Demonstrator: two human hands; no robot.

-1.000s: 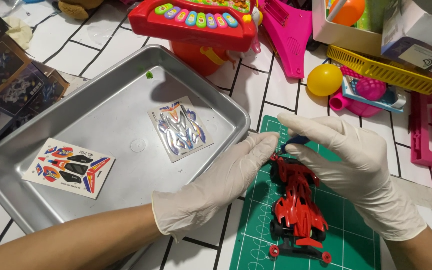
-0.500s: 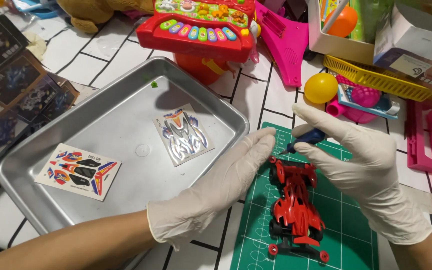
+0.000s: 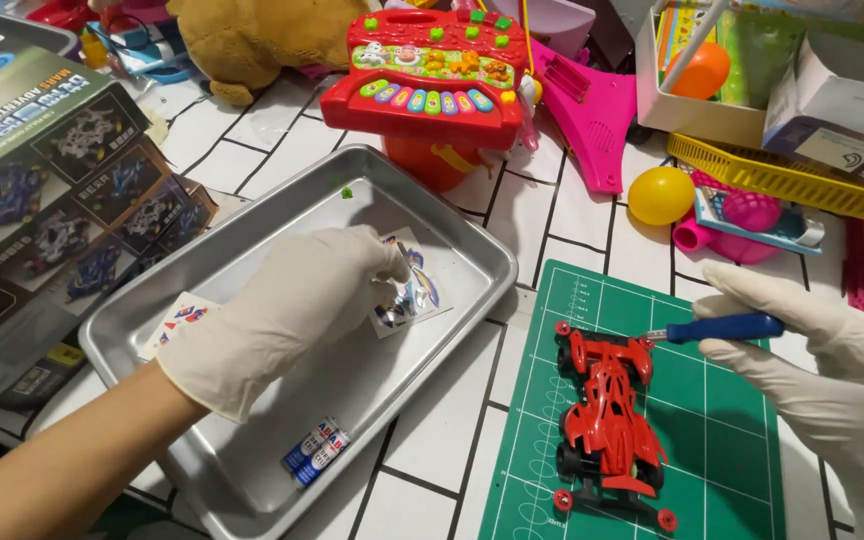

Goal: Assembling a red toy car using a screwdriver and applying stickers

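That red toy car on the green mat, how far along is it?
The red toy car looks put together: body on, wheels fitted, resting on the green mat. In hand now: the left hand reaches into the metal tray at a sticker sheet, while the right hand holds a blue-handled tool by the car's nose. Still left, seemingly: stickers, and two batteries lying in the tray.
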